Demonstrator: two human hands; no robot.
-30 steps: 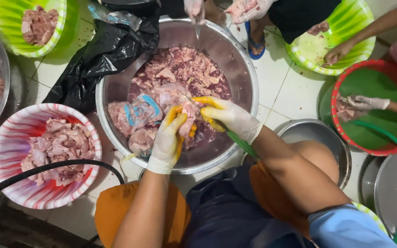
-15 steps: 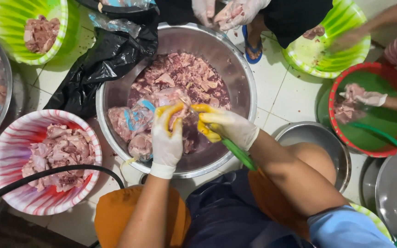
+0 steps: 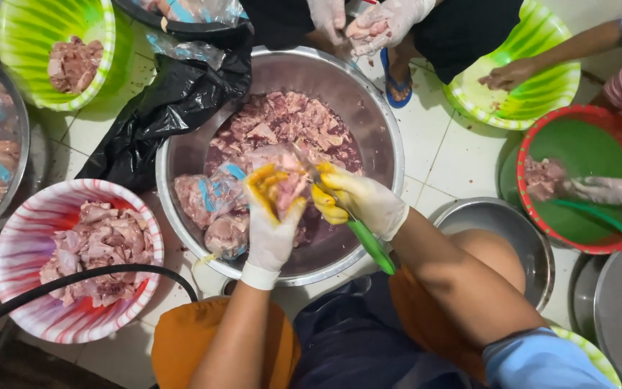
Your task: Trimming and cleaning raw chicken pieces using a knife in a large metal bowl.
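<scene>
My left hand (image 3: 271,216), in a white glove with yellow fingers, grips a pink piece of raw meat (image 3: 291,186) over a large steel bowl (image 3: 383,122). My right hand (image 3: 358,198), gloved the same way, holds a green-handled knife (image 3: 370,245) with its blade against that piece. The bowl holds many pieces of raw meat (image 3: 282,126) in reddish liquid, some still in clear plastic bags (image 3: 206,198).
A red-and-white basket of meat (image 3: 16,238) sits at my left, a green basket (image 3: 16,32) behind it, a black bag (image 3: 174,108) between. Other people's gloved hands (image 3: 383,21) work across the bowl and at green (image 3: 541,94) and red baskets (image 3: 613,137). Steel pans (image 3: 498,223) lie right.
Both my hands have stayed over the bowl's near side; the left hand has lifted the meat piece slightly and the knife hand has closed in on it.
</scene>
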